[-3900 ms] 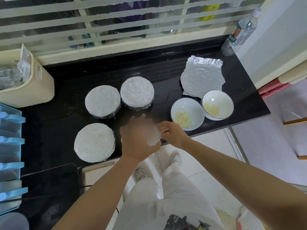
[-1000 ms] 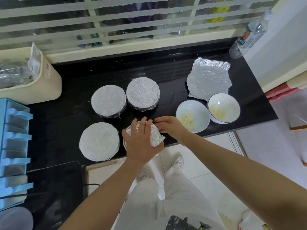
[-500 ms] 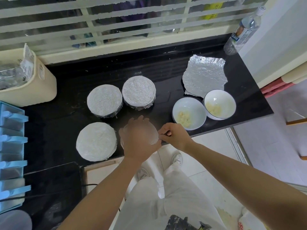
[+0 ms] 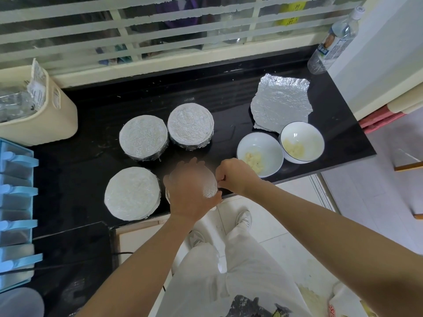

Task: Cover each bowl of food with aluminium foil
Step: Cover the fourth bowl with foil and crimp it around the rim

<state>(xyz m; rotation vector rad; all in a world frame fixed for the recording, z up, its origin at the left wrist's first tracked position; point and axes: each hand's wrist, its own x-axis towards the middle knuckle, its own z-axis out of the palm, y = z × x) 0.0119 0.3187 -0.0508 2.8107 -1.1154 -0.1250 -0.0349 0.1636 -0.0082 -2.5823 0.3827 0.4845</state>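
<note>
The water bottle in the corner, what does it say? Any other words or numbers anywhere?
On the water bottle: label print too blurred to read.
On the yellow sign behind the window: dark characters, too blurred.
On the cream bin: sticker print too small.
Nothing reads clearly.

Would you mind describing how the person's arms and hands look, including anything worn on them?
Both forearms are bare, with no sleeves in view. The left hand and right hand wear no gloves, and no watch or bracelet shows.
</note>
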